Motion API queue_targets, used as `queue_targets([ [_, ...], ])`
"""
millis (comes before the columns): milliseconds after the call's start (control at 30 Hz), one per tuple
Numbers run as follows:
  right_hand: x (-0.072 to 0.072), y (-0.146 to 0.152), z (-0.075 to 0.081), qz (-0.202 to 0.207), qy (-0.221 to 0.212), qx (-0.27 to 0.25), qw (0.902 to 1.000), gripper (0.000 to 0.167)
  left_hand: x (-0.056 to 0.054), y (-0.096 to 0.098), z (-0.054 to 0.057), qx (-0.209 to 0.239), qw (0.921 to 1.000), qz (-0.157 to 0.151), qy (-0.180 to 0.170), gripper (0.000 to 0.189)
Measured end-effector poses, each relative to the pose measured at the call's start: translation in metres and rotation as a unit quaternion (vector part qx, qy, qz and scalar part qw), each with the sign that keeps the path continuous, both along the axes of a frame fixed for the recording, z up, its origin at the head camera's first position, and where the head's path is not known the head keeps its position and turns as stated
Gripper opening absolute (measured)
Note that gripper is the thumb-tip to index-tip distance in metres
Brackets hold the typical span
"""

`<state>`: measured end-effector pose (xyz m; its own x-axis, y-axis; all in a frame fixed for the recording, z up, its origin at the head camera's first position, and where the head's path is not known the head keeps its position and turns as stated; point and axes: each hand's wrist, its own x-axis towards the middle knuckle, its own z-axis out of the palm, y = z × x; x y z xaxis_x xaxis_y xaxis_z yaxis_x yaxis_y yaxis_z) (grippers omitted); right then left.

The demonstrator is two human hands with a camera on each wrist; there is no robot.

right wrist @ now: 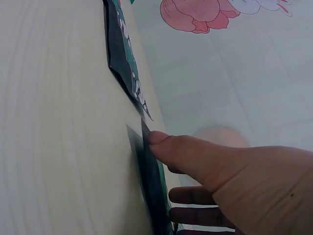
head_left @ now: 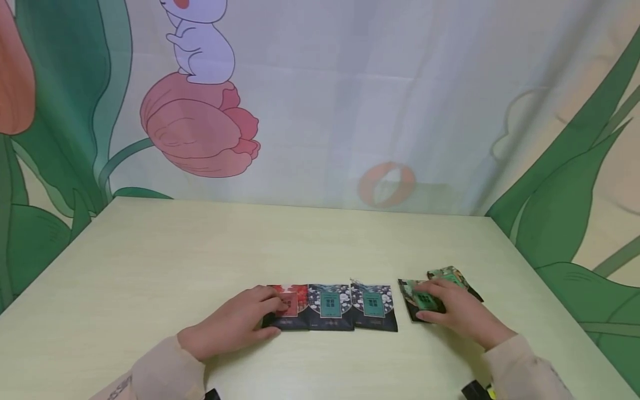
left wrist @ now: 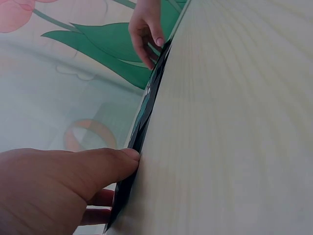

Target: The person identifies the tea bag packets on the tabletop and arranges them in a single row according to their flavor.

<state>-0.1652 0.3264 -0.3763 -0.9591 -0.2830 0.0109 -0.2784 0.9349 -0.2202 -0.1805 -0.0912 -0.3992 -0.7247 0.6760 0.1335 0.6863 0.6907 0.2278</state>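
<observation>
My left hand (head_left: 235,322) rests on a flat sachet with a red top (head_left: 298,294) and dark lower band, fingers over its left part and thumb near its lower corner. Its thumb touches the dark edge in the left wrist view. To the right of it lie two white-flowered sachets (head_left: 330,305) with teal labels, side by side in a row. Past a small gap, my right hand (head_left: 465,314) holds a green sachet (head_left: 412,297) between thumb and fingers; the thumb shows at its near edge in the right wrist view. The hand covers part of another green sachet (head_left: 452,273) behind.
The sachets lie on a pale wood-grain table (head_left: 175,250). A printed curtain (head_left: 325,111) with a rabbit and flowers hangs at its back edge. Small black items (head_left: 475,390) show by the right sleeve at the bottom.
</observation>
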Motion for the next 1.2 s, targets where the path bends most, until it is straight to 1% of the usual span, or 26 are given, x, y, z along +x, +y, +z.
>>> queue_targets([
  [233, -0.001, 0.0, -0.003, 0.016, 0.012, 0.014, 0.9997, 0.05, 0.0, -0.001, -0.001, 0.003, 1.0, -0.006, 0.007, 0.037],
  [467, 0.0, -0.003, -0.003, 0.019, 0.007, 0.018, 0.9996, 0.05, 0.0, -0.001, -0.001, 0.001, 0.9999, -0.007, 0.014, 0.036],
  [1000, 0.003, -0.013, -0.002, 0.012, 0.002, 0.034, 0.9994, 0.053, 0.001, -0.001, 0.001, 0.004, 0.9999, -0.006, 0.008, 0.036],
  [1200, 0.004, -0.015, -0.003, 0.022, 0.006, 0.032, 0.9992, 0.053, 0.001, -0.001, 0.001, 0.004, 0.9999, -0.005, 0.009, 0.036],
])
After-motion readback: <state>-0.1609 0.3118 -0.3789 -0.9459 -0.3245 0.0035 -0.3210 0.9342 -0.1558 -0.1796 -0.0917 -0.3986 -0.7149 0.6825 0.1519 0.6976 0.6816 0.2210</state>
